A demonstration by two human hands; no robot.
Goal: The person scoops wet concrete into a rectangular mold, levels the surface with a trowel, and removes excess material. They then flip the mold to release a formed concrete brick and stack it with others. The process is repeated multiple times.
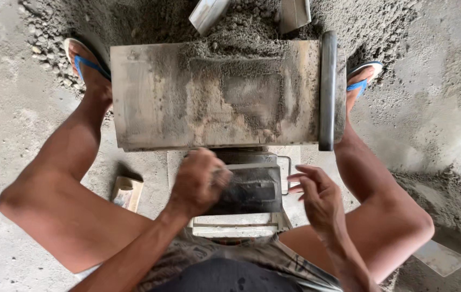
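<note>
Head view: the left hand (199,181) has its fingers clamped on the dark block (251,189) seated in the mould frame (241,224) below the gritty metal tray (214,94); the right hand (317,197) hovers beside it, fingers apart; I would press evenly and keep the block level.
</note>
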